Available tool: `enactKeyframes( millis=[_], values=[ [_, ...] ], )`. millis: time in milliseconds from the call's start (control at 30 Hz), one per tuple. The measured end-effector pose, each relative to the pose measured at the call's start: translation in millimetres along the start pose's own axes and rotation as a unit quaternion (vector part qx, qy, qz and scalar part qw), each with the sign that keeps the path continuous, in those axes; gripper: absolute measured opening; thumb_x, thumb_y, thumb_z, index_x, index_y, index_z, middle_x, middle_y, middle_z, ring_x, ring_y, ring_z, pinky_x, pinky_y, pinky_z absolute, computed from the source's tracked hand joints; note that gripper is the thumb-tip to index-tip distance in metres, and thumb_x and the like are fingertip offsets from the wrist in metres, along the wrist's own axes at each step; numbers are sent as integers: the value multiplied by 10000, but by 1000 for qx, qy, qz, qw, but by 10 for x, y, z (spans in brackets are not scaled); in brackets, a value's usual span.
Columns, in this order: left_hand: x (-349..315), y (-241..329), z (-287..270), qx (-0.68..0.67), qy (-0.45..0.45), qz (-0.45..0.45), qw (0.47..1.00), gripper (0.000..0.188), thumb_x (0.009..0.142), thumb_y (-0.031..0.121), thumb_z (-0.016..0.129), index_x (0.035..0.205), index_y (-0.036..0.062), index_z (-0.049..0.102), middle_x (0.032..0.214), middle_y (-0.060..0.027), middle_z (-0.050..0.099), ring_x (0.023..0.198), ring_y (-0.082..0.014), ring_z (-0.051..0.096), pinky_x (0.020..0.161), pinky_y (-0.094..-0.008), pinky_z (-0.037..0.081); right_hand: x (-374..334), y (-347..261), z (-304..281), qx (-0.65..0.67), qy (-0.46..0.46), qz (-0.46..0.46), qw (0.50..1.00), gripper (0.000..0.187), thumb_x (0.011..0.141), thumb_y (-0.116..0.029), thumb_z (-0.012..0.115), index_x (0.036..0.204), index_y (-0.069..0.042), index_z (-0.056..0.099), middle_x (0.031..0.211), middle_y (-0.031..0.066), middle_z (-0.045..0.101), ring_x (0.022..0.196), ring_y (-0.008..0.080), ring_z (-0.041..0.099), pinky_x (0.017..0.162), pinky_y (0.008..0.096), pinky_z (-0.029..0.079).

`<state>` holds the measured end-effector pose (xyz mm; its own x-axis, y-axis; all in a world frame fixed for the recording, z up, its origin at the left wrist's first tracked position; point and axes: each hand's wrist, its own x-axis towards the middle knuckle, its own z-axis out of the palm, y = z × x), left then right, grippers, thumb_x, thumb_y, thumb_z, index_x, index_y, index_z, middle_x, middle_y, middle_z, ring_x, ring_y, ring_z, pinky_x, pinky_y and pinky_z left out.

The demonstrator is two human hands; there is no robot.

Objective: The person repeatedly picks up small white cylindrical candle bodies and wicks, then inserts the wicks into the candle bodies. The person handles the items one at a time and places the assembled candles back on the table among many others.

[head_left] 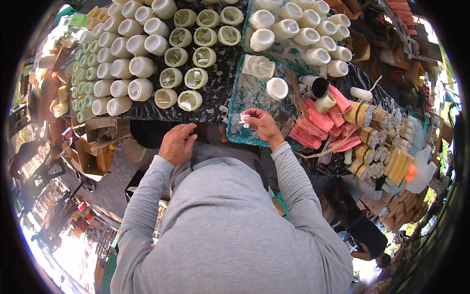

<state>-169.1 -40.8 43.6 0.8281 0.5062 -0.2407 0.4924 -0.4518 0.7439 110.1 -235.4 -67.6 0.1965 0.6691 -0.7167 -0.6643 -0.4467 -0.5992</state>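
My right hand (pixel 264 126) is over the near left corner of a teal tray (pixel 234 105), its fingertips pinched on a few white wax flakes (pixel 245 120). More white crumbs lie on the tray beneath it. At the table's near edge hangs my left hand (pixel 178 144), fingers loosely bent and apart, with nothing visible in it. On the tray beyond the right hand stand a white candle (pixel 277 88) and a white block-shaped piece (pixel 258 66) with a relief surface. Left of the tray are rows of pale green hollow cups (pixel 190 100), some holding white pieces.
Rows of cream candles (pixel 119 105) and small green ones (pixel 84 102) fill the table's left. More white candles (pixel 286 29) crowd the tray's far end. Pink moulds (pixel 323 120), a dark cylinder (pixel 317 87) and yellow bundles (pixel 364 115) lie right. Cardboard boxes (pixel 93 157) sit below left.
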Motion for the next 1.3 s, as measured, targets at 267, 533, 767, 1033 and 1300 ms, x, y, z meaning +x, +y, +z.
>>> enactKeyframes(
  millis=[267, 533, 767, 1033, 1300],
  values=[
    [135, -62, -161, 4, -2, 12, 1000, 308, 913, 73, 729, 1210, 7, 678, 962, -148, 703, 864, -326, 702, 772, -409, 570, -7, -277, 158, 295, -132, -6, 946, 362, 1105, -155, 508, 1376, 76, 574, 1294, 230, 669, 1192, 337, 684, 1079, 460, 562],
    [235, -197, -386, -20, -14, -17, 1000, 299, 922, 118, 726, 1203, 31, 675, 1021, -152, 709, 939, -368, 693, 828, -463, 562, 265, -319, 196, 94, 65, 90, 989, 183, 1062, -183, 644, 1139, -17, 654, 985, 80, 692, 834, 177, 675, 697, 301, 564],
    [447, -335, -581, -42, 43, -21, 998, 266, 918, 105, 734, 1163, 15, 683, 952, -152, 698, 806, -327, 702, 741, -424, 563, 509, -926, 627, 147, 29, 13, 989, 158, 1048, -129, 643, 1157, -16, 662, 994, 78, 696, 852, 187, 689, 719, 301, 579],
    [2334, -436, -634, 5, 213, 31, 977, 254, 949, 174, 697, 1165, 44, 667, 964, -165, 682, 845, -384, 693, 752, -484, 554, 1429, -2227, 1143, 27, 23, -117, 992, 153, 1049, -101, 608, 1155, -7, 664, 1049, 86, 705, 887, 207, 709, 817, 336, 615],
    [3607, -488, -534, 90, 165, -4, 982, 163, 964, 208, 639, 1040, 86, 716, 1046, -171, 720, 951, -405, 713, 841, -523, 570, 2304, -3141, 1430, -287, 18, -66, 955, 155, 1047, -66, 600, 1165, 4, 672, 1085, 66, 685, 947, 183, 696, 858, 339, 626]
  ],
)
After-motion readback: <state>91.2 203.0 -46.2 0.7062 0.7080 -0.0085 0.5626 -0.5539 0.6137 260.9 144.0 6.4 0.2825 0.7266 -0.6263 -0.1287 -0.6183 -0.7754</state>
